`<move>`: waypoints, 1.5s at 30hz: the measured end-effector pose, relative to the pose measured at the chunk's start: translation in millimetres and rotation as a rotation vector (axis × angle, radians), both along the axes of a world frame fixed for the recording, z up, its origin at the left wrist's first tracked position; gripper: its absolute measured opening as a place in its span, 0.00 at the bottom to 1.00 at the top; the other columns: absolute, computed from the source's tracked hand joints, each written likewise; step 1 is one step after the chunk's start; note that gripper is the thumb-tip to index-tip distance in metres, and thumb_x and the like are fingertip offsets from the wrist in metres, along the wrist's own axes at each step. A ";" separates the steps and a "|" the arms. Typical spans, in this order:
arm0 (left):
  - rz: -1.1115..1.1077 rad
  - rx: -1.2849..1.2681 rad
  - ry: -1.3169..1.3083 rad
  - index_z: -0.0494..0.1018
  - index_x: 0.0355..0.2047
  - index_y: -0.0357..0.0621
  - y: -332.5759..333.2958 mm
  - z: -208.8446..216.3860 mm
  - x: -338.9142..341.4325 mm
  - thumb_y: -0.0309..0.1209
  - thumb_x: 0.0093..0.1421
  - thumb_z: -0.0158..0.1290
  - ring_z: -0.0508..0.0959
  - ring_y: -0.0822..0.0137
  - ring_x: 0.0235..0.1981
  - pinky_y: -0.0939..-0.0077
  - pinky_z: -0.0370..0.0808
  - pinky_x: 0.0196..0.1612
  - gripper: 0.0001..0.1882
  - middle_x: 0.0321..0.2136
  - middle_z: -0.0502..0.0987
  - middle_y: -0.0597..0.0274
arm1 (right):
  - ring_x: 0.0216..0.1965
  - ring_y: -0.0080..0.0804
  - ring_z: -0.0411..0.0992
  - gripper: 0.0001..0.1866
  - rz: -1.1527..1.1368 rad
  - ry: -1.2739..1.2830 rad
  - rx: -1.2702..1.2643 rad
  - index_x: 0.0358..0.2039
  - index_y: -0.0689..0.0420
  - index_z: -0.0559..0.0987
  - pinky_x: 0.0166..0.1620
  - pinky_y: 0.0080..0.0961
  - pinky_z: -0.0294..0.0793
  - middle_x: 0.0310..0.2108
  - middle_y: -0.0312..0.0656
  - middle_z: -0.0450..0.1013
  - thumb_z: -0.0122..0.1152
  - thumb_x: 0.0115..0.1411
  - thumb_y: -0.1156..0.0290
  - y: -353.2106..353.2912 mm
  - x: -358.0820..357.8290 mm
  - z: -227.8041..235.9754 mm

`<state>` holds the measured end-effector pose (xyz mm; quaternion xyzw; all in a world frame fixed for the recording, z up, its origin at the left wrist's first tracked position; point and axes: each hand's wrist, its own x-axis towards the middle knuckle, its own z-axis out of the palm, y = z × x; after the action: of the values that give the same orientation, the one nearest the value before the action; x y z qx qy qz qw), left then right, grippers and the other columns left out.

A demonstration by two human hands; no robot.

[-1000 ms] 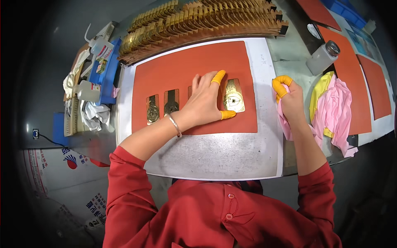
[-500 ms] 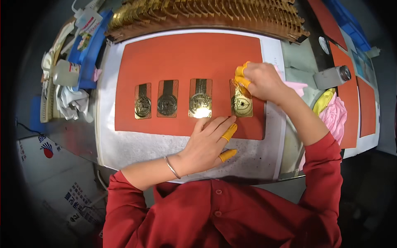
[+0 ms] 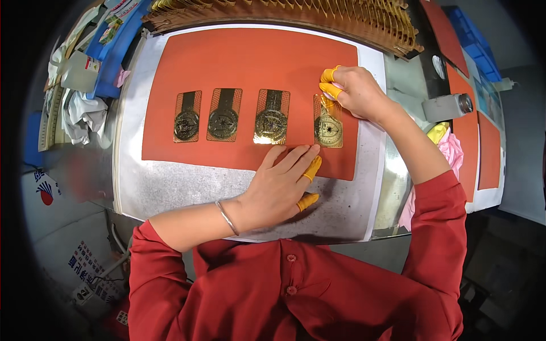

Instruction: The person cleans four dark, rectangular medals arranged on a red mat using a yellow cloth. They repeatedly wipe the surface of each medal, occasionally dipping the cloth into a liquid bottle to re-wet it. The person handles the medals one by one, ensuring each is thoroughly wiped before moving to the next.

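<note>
My right hand (image 3: 355,94), yellow finger cots on thumb and forefinger, is closed in a pinch at the top edge of the rightmost metal plate (image 3: 328,128). A bit of pink cloth (image 3: 328,96) shows under its fingertips; the rest is hidden in the hand. That plate is gold and etched with a round medal on a ribbon. My left hand (image 3: 278,190) lies flat with fingers stretched, two of them in yellow cots, its fingertips at the plate's lower edge. Three similar plates, one of them gold-rimmed (image 3: 271,116), lie in a row to the left on an orange mat (image 3: 227,57).
A rack of upright gold plates (image 3: 284,17) spans the far edge. At left are a blue tray (image 3: 114,62), a translucent bottle (image 3: 79,73) and white cloths (image 3: 82,113). Rightward lie a grey bottle (image 3: 448,107), pink cloth (image 3: 451,152) and more orange sheets (image 3: 488,150).
My right hand has shifted off the medal's face to the plate's top edge, uncovering more of the plate. The left hand stays at the lower edge. The whole view has tilted slightly.
</note>
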<state>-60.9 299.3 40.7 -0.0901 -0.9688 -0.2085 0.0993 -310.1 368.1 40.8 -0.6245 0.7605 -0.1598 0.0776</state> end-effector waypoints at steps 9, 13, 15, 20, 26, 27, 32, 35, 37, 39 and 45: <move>-0.003 -0.012 -0.019 0.69 0.46 0.33 0.0 -2.9 1.9 0.43 0.51 0.53 0.62 0.59 0.55 0.58 0.55 0.56 0.28 0.53 0.64 0.49 | 0.25 0.46 0.71 0.06 0.116 -0.032 -0.090 0.29 0.57 0.75 0.29 0.36 0.71 0.23 0.45 0.72 0.58 0.50 0.70 16.5 25.4 -2.3; 0.003 -0.005 -0.032 0.68 0.46 0.32 2.7 -2.8 3.0 0.43 0.51 0.53 0.62 0.58 0.55 0.56 0.54 0.58 0.28 0.54 0.63 0.49 | 0.25 0.45 0.70 0.07 0.182 -0.012 -0.019 0.28 0.57 0.75 0.27 0.36 0.70 0.23 0.45 0.71 0.58 0.51 0.68 22.4 34.4 0.6; -0.006 0.001 -0.011 0.68 0.46 0.31 2.3 -2.2 3.6 0.42 0.51 0.53 0.62 0.58 0.56 0.55 0.53 0.59 0.28 0.54 0.63 0.49 | 0.24 0.46 0.70 0.07 0.067 0.020 -0.009 0.28 0.57 0.75 0.27 0.36 0.69 0.22 0.45 0.71 0.57 0.51 0.68 11.4 18.6 0.6; -0.011 0.120 -0.087 0.68 0.45 0.35 -6.0 12.2 19.4 0.38 0.48 0.58 0.64 0.57 0.56 0.51 0.50 0.61 0.27 0.53 0.65 0.52 | 0.22 0.39 0.70 0.04 0.341 0.023 -0.073 0.24 0.54 0.74 0.24 0.33 0.69 0.20 0.40 0.68 0.59 0.47 0.71 40.6 52.9 -10.2; 0.041 0.167 -0.009 0.71 0.42 0.39 -23.5 19.0 36.9 0.34 0.46 0.60 0.68 0.56 0.52 0.53 0.55 0.58 0.22 0.47 0.70 0.54 | 0.24 0.44 0.70 0.05 0.013 0.152 -0.033 0.25 0.56 0.76 0.26 0.36 0.69 0.22 0.43 0.71 0.57 0.52 0.68 21.3 6.6 -7.4; 0.035 0.147 -0.003 0.69 0.43 0.37 -25.6 20.1 36.9 0.33 0.46 0.60 0.67 0.55 0.52 0.54 0.56 0.57 0.24 0.47 0.69 0.52 | 0.24 0.44 0.70 0.05 0.031 0.113 -0.040 0.26 0.56 0.76 0.26 0.37 0.69 0.22 0.44 0.71 0.57 0.52 0.68 27.3 9.1 -9.2; 0.201 0.060 0.026 0.62 0.51 0.39 -48.9 19.5 24.3 0.34 0.44 0.62 0.63 0.51 0.55 0.55 0.57 0.57 0.34 0.52 0.65 0.51 | 0.22 0.37 0.70 0.05 0.294 0.015 -0.094 0.24 0.54 0.74 0.22 0.32 0.67 0.19 0.38 0.69 0.62 0.46 0.72 86.9 75.1 -5.8; 0.184 0.079 0.033 0.58 0.54 0.37 -45.6 30.2 -13.9 0.38 0.39 0.65 0.60 0.48 0.56 0.59 0.56 0.58 0.43 0.55 0.60 0.47 | 0.17 0.28 0.66 0.05 0.014 -0.384 -0.200 0.23 0.56 0.71 0.19 0.29 0.64 0.16 0.37 0.64 0.56 0.53 0.72 119.6 95.6 9.6; 0.154 0.088 0.000 0.57 0.54 0.34 -35.5 25.3 -40.9 0.41 0.39 0.65 0.59 0.49 0.56 0.59 0.55 0.58 0.45 0.54 0.59 0.45 | 0.15 0.24 0.62 0.07 -0.253 -0.978 -0.445 0.23 0.56 0.70 0.18 0.26 0.61 0.15 0.35 0.62 0.52 0.58 0.71 134.7 83.8 14.3; 0.149 0.070 -0.064 0.57 0.55 0.33 -29.8 21.0 -64.3 0.43 0.39 0.66 0.58 0.49 0.56 0.59 0.55 0.57 0.46 0.53 0.59 0.45 | 0.14 0.20 0.58 0.08 -0.412 -1.802 -0.833 0.25 0.54 0.69 0.18 0.23 0.58 0.15 0.32 0.60 0.49 0.61 0.69 150.6 53.4 11.0; 0.176 -0.005 -0.215 0.57 0.55 0.30 -24.8 13.8 -80.6 0.47 0.37 0.67 0.57 0.54 0.51 0.61 0.51 0.54 0.50 0.46 0.60 0.48 | 0.15 0.19 0.54 0.10 -0.555 -1.817 -1.093 0.24 0.52 0.68 0.18 0.18 0.53 0.16 0.31 0.60 0.43 0.63 0.67 146.6 39.6 -13.9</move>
<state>-141.5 274.5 54.6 0.0178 -0.9785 -0.2052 0.0126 -270.5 514.7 26.9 -0.0309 0.3602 -0.8883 0.2832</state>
